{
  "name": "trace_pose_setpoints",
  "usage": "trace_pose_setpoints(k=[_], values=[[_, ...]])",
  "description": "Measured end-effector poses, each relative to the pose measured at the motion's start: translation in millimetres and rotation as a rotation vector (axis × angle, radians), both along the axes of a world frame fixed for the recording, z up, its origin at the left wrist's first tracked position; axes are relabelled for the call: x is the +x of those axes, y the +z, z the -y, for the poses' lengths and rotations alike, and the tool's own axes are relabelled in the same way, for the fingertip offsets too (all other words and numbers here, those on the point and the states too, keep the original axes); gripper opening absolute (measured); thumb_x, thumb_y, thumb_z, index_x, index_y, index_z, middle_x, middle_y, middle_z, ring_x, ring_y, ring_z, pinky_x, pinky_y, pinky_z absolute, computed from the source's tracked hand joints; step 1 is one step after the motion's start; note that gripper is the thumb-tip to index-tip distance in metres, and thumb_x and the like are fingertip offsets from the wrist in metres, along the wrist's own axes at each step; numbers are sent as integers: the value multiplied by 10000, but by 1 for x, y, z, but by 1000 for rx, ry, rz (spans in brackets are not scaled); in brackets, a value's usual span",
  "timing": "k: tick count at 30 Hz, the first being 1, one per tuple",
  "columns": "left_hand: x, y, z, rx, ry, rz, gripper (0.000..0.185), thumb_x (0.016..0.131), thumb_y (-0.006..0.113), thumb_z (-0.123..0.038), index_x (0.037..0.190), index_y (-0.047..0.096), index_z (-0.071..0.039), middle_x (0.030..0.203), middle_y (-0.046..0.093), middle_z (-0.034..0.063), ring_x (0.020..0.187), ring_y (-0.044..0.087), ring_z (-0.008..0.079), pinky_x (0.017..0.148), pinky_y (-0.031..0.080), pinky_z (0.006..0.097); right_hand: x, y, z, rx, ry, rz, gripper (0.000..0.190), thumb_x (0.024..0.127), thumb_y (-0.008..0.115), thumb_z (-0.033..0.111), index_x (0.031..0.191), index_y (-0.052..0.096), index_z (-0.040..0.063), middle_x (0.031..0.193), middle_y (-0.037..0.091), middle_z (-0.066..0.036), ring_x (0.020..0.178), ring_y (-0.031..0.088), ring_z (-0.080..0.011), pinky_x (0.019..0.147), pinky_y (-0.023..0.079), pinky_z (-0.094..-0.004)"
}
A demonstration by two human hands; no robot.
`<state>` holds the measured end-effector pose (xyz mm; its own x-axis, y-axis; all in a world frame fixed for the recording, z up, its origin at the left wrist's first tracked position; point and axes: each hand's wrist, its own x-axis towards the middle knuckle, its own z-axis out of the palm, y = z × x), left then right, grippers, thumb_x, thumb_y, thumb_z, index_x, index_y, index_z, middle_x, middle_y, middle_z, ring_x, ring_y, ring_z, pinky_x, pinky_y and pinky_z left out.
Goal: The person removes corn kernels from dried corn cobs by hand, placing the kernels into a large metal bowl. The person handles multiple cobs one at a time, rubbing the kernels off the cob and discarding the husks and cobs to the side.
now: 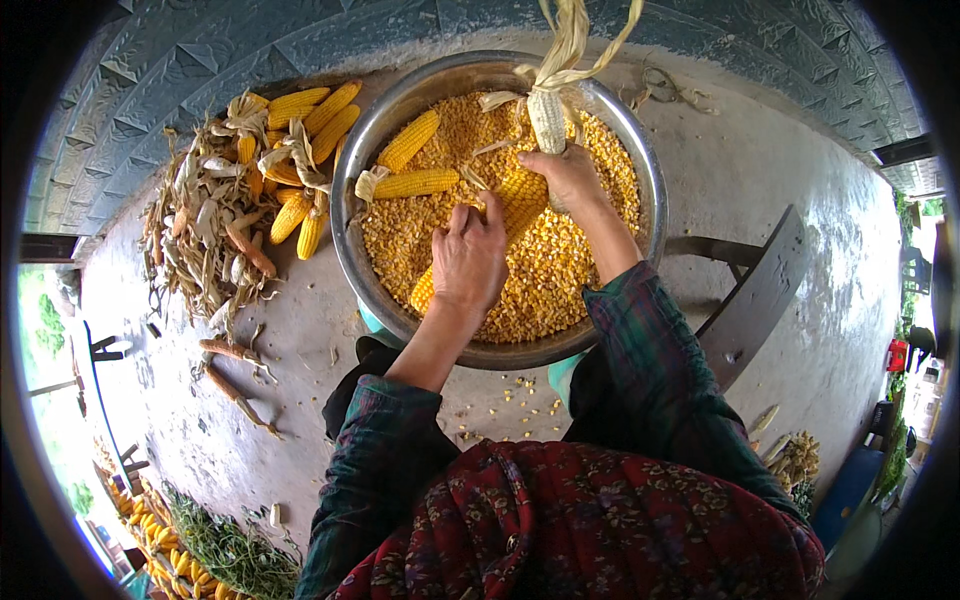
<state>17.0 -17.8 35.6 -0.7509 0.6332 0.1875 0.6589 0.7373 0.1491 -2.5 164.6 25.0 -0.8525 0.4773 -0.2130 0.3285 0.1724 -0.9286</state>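
Shelled corn kernels [540, 277] fill much of a wide metal basin [651, 187]. My right hand [574, 180] grips a pale, whitish corncob [547, 120] by its lower part, with dry husk strips [566, 49] rising from its far end. Against that hand, over the kernels, lies a yellow ear of corn [523, 201]. My left hand [472, 259] is curled on this ear's left side, its fingertips hidden. Part of yellow corn [423, 291] shows beside my left wrist; whether it is a separate ear is hidden. Two yellow ears [409, 142] [416, 184] rest at the basin's left.
Left of the basin, a heap of dry husks and cobs [206, 217] lies by several yellow ears [330, 112]. Two bare cobs [232, 394] lie on the concrete floor [315, 315]. A wooden bench [750, 300] stands at right. Loose kernels [517, 405] are scattered below the basin.
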Motion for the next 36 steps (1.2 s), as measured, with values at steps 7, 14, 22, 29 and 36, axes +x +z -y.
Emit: trace_pose_setpoints(k=[7, 14, 22, 29, 36], values=[[-8, 17, 3, 35, -10, 313, 511, 686, 661, -77, 1134, 432, 17, 900, 644, 191, 961, 601, 338, 722, 532, 444, 6, 0, -7, 208, 7, 92, 410, 770, 734, 363, 947, 673, -2, 785, 680, -143, 703, 648, -208, 648, 505, -341], [-1, 7, -8, -64, 47, 158, 589, 740, 628, -98, 1262, 397, 46, 925, 651, 190, 1069, 552, 291, 738, 515, 427, 2, 5, 8, 40, 117, 41, 429, 743, 751, 378, 970, 695, 18, 914, 698, -162, 886, 659, -249, 806, 485, -350], [-14, 14, 2, -38, 15, 360, 576, 672, 679, -123, 1193, 475, 13, 867, 661, 206, 915, 640, 349, 758, 539, 430, 9, -3, -5, 251, 4, 162, 337, 754, 712, 316, 858, 683, -4, 687, 657, -124, 641, 635, -197, 588, 488, -358], [-19, 21, 10, 62, 32, 502, 618, 625, 754, -252, 1146, 516, -18, 898, 664, 225, 911, 639, 381, 781, 528, 454, 10, 11, -9, -324, 170, -67, 277, 776, 735, 254, 941, 670, 41, 832, 670, -40, 713, 607, -128, 619, 454, -273], [-18, 19, 13, 16, 42, 498, 625, 630, 745, -247, 1156, 506, -8, 891, 663, 233, 872, 651, 392, 795, 522, 469, 4, 3, 17, 224, 90, 73, 387, 766, 729, 367, 975, 681, 46, 797, 691, -106, 726, 647, -217, 695, 505, -358]])
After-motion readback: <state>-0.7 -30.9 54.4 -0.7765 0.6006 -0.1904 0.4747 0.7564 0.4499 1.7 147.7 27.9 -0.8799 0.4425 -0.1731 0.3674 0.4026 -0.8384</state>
